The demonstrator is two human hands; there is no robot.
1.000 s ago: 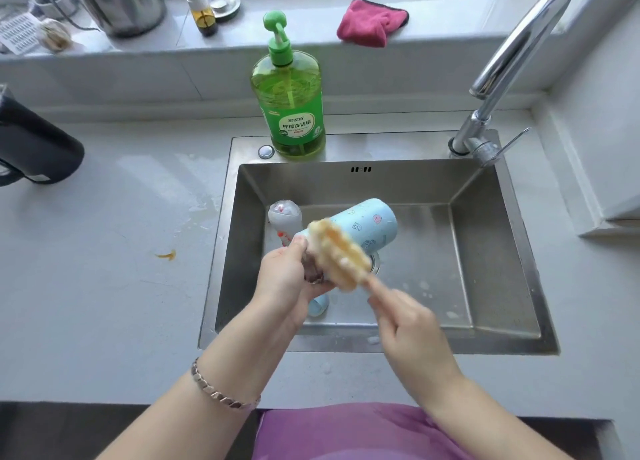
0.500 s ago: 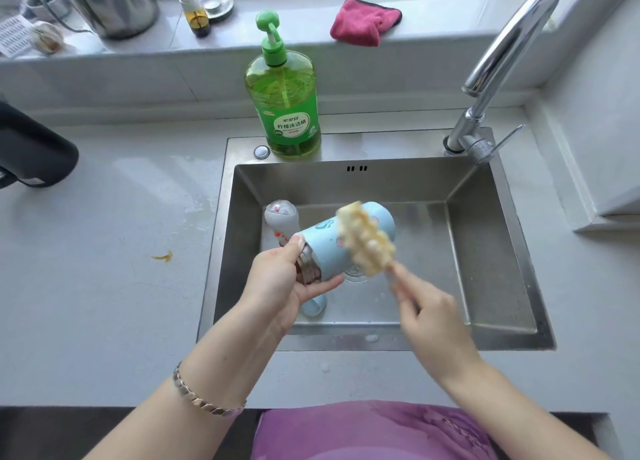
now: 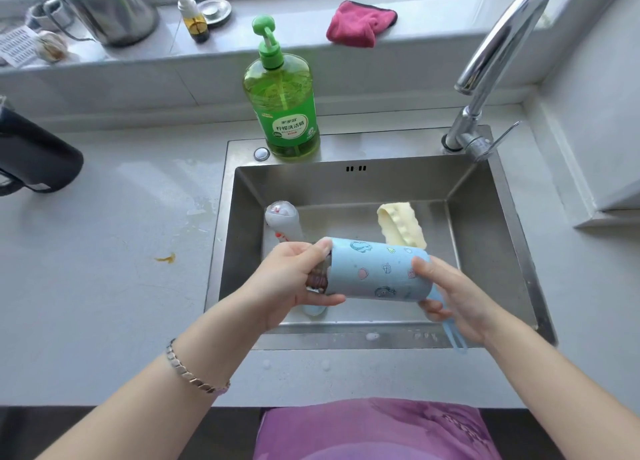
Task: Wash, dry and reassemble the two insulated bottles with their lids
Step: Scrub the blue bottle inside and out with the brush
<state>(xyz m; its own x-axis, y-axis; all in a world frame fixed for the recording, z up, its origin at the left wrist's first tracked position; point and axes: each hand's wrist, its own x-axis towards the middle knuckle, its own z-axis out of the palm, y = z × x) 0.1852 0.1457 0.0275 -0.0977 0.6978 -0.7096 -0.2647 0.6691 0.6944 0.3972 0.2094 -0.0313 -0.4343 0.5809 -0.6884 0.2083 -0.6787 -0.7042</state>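
I hold a light blue patterned insulated bottle (image 3: 377,272) sideways over the steel sink (image 3: 485,217). My left hand (image 3: 294,279) grips its open metal mouth end. My right hand (image 3: 453,297) grips its base end, and a blue strap hangs down under that hand. A white bottle (image 3: 284,222) lies in the sink's back left corner. A yellow sponge brush (image 3: 401,224) rests in the basin behind the blue bottle. A pale blue piece (image 3: 313,310), perhaps a lid, peeks out under my left hand.
A green dish soap pump bottle (image 3: 282,109) stands on the sink's back rim, the faucet (image 3: 491,61) at the right. A pink cloth (image 3: 360,23), a metal pot (image 3: 107,9) and a small spray bottle (image 3: 192,14) sit on the sill. A dark object (image 3: 34,154) lies at far left.
My right hand has let go of the sponge brush, which now lies in the sink's back, and has taken hold of the blue bottle's base end.
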